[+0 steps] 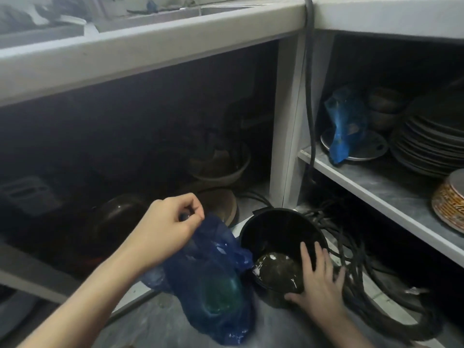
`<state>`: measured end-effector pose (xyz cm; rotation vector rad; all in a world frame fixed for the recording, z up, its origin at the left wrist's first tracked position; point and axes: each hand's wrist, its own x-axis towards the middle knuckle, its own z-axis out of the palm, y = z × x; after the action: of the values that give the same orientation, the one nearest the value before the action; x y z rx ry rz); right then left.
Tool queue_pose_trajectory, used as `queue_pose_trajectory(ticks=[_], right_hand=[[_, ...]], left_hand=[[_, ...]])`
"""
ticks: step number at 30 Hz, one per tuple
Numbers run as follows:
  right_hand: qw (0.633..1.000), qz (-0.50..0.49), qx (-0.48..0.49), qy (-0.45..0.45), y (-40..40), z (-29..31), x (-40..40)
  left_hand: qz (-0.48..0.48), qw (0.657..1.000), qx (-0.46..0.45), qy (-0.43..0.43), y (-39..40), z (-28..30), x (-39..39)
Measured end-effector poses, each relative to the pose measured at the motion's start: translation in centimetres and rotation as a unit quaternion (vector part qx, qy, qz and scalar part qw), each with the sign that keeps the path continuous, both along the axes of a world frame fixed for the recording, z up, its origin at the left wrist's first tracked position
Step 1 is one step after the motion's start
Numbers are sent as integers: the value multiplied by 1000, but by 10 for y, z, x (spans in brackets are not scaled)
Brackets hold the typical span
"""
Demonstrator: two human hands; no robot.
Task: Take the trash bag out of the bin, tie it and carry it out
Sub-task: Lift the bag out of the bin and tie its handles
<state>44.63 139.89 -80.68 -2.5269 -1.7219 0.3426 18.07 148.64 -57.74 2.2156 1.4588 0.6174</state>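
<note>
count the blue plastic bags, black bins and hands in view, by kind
blue plastic bags: 2, the trash bag pinched by the left hand and one on the shelf
black bins: 1
hands: 2, the right hand on the bin
total: 5

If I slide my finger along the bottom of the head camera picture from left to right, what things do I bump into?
Left hand pinching the blue trash bag → black bin → right hand on the bin's rim → tangle of black cables.

No readable text or labels anywhere.
</note>
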Motion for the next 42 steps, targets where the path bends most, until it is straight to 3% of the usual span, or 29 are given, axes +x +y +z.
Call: queue_pose_trajectory(ticks=[11,17,19,25,29,35,40,42], right_hand=[[997,13,-39,-58,3,11,40],[995,2,-95,-43,2,31,26],[994,41,-92,-51,1,43,8],[975,222,13,-5,24,81,-74],[942,313,83,87,27,101,-132],[890,383,116,219,5,127,-190],[865,419,185,204,-4,138,-220],[860,438,203,166,-1,145,-227]], left_hand=[[13,994,-109,28,-17,-64,-10],[104,977,-183,-31,-20,-88,-19],[142,969,-193,-56,-21,-95,-22],[217,961,-137,-101,-41,-96,-33],[267,950,-107,-122,-62,-91,-39],[276,927,-149,-206,-103,-77,-55],[270,909,-114,-296,-139,-71,-82],[255,916,-95,-294,-143,-68,-94]])
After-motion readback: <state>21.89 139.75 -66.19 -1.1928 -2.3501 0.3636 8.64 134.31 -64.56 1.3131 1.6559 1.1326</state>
